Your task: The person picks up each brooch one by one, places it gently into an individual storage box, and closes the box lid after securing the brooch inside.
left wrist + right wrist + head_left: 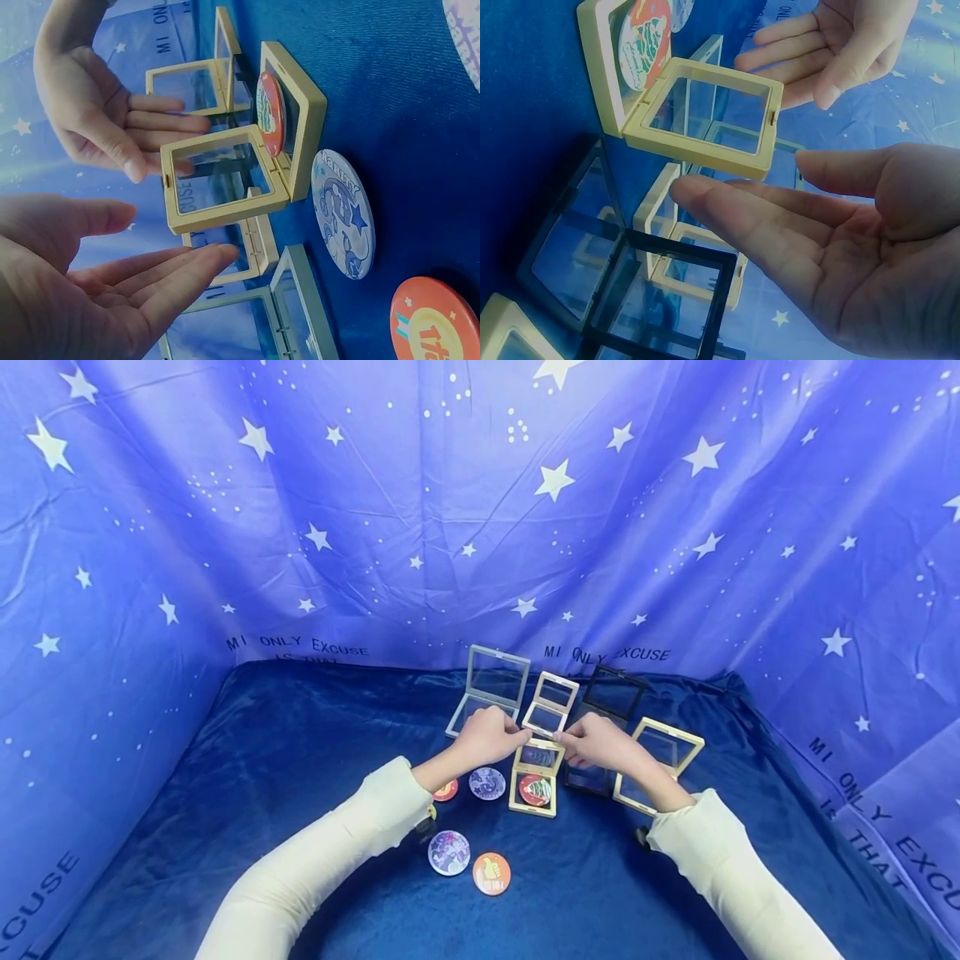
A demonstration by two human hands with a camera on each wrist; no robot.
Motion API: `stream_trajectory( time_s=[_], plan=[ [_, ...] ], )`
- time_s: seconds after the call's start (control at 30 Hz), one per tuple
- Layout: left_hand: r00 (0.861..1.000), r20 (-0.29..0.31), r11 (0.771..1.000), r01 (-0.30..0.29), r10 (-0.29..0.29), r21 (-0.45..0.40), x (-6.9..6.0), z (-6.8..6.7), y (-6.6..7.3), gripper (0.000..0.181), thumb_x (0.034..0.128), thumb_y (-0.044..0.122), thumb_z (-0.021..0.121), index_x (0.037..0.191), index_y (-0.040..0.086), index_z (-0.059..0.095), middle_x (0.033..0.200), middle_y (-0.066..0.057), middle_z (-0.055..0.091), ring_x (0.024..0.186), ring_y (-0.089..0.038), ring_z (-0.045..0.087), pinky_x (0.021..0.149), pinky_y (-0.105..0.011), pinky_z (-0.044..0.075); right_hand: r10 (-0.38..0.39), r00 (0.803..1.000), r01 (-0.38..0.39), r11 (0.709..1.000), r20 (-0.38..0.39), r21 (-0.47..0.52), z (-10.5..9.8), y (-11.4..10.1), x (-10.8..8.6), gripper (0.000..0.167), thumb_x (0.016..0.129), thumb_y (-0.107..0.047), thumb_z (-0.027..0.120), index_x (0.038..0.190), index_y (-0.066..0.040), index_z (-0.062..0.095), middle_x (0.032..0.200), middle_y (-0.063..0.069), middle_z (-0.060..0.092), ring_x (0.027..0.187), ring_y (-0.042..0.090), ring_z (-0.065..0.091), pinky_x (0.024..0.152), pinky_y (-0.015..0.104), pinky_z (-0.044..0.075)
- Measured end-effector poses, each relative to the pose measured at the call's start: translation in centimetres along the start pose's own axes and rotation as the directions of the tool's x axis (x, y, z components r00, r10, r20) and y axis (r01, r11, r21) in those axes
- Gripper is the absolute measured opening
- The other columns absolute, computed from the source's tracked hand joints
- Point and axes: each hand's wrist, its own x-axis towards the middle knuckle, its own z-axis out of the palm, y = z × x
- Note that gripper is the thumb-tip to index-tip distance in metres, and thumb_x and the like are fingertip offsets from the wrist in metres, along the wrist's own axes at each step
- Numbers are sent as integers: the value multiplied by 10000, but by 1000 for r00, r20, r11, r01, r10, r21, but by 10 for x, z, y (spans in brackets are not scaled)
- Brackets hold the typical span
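Surface: dark-blue cloth (600, 893) spreading.
Room: starry curtain (420, 485) hanging around.
Badges: loose badges (448, 853) lying nearer.
Blocking: right hand (600, 743) partly hiding black frame (613, 692).
Middle yellow frame (537, 771): sitting open between hands.
Hands: left hand (489, 735), right hand flanking lid, apart, fingers extending; contact unclear.

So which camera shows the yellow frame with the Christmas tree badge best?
The left wrist view: the open yellow frame looks big, both halves inside the picture. The head view has both halves too, but small. The right wrist view is also close, but its top edge cuts part off.
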Motion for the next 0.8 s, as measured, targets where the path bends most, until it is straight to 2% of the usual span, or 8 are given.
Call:
stream_trajectory(
  time_s=[0.13, 0.2, 0.33, 0.43, 0.5, 0.6, 0.7, 0.8],
  plan=[
    [999, 39, 999, 31, -30, -17, 3, 0, -2, 368, 977, 320, 675, 818, 20, 817, 452, 71, 375, 455, -74, 321, 488, -226, 267, 22, 999, -23, 1000, 42, 18, 1, 2, 2, 419, 1084, -239, 487, 1106, 107, 723, 1054, 280, 741, 943, 359, 745, 817, 448, 610],
    [998, 53, 999, 43, -42, -29, 5, 0, -3, 425, 979, 325, 675, 755, -17, 791, 417, 95, 331, 429, -66, 307, 466, -219, 248, 33, 998, -34, 999, 59, 21, 1, 3, 4, 431, 1087, -248, 481, 1146, 114, 708, 1055, 276, 742, 940, 346, 746, 821, 445, 609],
    [992, 88, 992, 94, -87, -80, 7, 2, -5, 496, 981, 333, 675, 716, -83, 732, 410, 67, 429, 445, -167, 526, 457, -209, 326, 38, 995, -41, 999, 96, 29, 1, 7, 8, 440, 1091, -257, 473, 1163, 111, 702, 1047, 262, 746, 945, 341, 747, 833, 446, 607],
    [986, 110, 982, 139, -125, -129, 8, 4, -5, 477, 978, 331, 681, 745, -82, 737, 486, -4, 556, 637, -306, 720, 529, -248, 506, 31, 993, -35, 999, 113, 33, 1, 9, 10, 432, 1091, -255, 474, 1162, 104, 704, 1039, 252, 750, 954, 349, 746, 827, 438, 609],
    [983, 121, 976, 156, -138, -151, 8, 6, -5, 456, 977, 327, 683, 770, -74, 750, 556, -52, 624, 760, -344, 759, 615, -309, 587, 25, 993, -29, 999, 118, 30, 2, 9, 10, 425, 1092, -249, 474, 1171, 100, 702, 1039, 249, 751, 955, 352, 746, 821, 433, 611],
    [982, 124, 970, 165, -144, -179, 8, 8, -6, 424, 978, 304, 684, 787, -67, 762, 639, -119, 689, 809, -363, 762, 709, -387, 621, 26, 993, -29, 999, 114, 29, 3, 9, 10, 418, 1092, -239, 472, 1185, 102, 695, 1038, 246, 751, 958, 357, 746, 822, 433, 611],
    [984, 114, 969, 157, -137, -191, 8, 9, -6, 414, 980, 282, 683, 773, -68, 764, 667, -175, 707, 795, -364, 761, 722, -404, 619, 29, 994, -32, 999, 106, 29, 4, 7, 10, 410, 1094, -223, 466, 1183, 106, 694, 1039, 249, 751, 962, 362, 746, 835, 449, 607],
    [987, 105, 971, 143, -125, -190, 8, 10, -7, 409, 983, 272, 679, 773, -66, 772, 698, -213, 723, 779, -358, 761, 653, -347, 601, 26, 995, -29, 999, 95, 32, 5, 6, 10, 401, 1093, -205, 463, 1166, 113, 698, 1037, 259, 748, 963, 369, 744, 855, 471, 600]
  ],
)
